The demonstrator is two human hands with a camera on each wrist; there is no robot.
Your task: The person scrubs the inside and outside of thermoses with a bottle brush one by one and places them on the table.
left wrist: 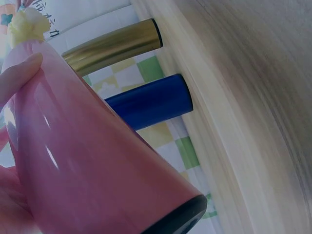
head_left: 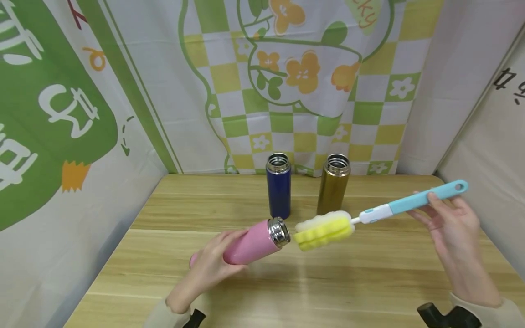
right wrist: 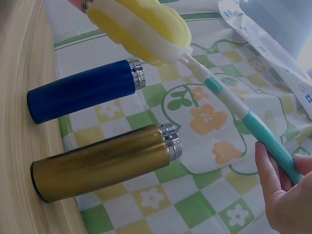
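My left hand (head_left: 217,257) grips a pink thermos bottle (head_left: 255,243) round its body, tilted with its open steel mouth up and to the right. In my right hand (head_left: 453,228) is a bottle brush (head_left: 414,200), held by its light blue handle. Its yellow and white sponge head (head_left: 324,231) points at the pink bottle's mouth, just short of it in the head view. The right wrist view shows the sponge head (right wrist: 146,29) close to the bottle's rim, with fingers pinching the handle. In the left wrist view the pink bottle (left wrist: 87,141) shows its dark base.
A blue bottle (head_left: 279,189) and a gold bottle (head_left: 334,187) stand upright and uncapped towards the back of the wooden table (head_left: 164,273). Behind them hangs a patterned cloth (head_left: 287,114); more cloth (head_left: 94,182) closes off the left side.
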